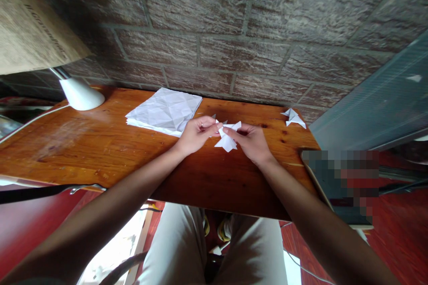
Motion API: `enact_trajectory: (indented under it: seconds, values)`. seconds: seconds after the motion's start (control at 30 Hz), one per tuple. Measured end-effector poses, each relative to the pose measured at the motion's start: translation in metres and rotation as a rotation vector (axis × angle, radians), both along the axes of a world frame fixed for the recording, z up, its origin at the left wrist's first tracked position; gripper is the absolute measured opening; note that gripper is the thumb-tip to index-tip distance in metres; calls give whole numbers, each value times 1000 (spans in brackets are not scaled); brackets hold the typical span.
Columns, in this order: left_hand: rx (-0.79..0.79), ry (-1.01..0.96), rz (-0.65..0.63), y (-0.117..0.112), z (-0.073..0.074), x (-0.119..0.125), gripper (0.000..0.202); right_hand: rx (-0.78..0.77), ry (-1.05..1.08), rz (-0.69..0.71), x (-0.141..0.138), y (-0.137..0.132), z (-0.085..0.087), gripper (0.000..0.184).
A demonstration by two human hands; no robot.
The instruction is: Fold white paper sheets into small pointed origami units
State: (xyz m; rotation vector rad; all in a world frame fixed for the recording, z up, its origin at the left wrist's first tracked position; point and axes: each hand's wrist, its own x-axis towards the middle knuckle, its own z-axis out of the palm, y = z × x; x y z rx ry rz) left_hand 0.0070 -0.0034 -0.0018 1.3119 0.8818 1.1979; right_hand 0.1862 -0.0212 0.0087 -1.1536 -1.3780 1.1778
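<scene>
A small folded white paper figure [227, 139] is held above the wooden table [100, 151] between both hands. My left hand [197, 132] pinches its left side with thumb and fingers closed; a ring shows on one finger. My right hand [249, 140] pinches the right side, fingers curled round a paper point. A stack of creased white paper sheets [163, 110] lies just behind my left hand. A finished folded paper figure [293, 118] rests on the table near the far right corner.
A lamp with a white base [80, 93] and brown shade [30, 26] stands at the back left, its cord running left. A brick wall [234, 22] backs the table. A blurred-out object [341, 178] sits at the right edge. My legs show below.
</scene>
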Motion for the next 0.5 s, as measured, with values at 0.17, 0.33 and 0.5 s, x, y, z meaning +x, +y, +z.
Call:
enact_trajectory:
  seconds: [0.17, 0.33, 0.5]
  values:
    - [22, 27, -40, 0, 3, 0, 44, 13, -7, -9, -1, -1, -2, 40]
    - [30, 40, -36, 2, 0, 1, 44, 32, -23, -16, -3, -1, -5, 40]
    - [21, 22, 17, 2, 0, 1, 43, 30, -33, -17, -5, -1, -6, 39]
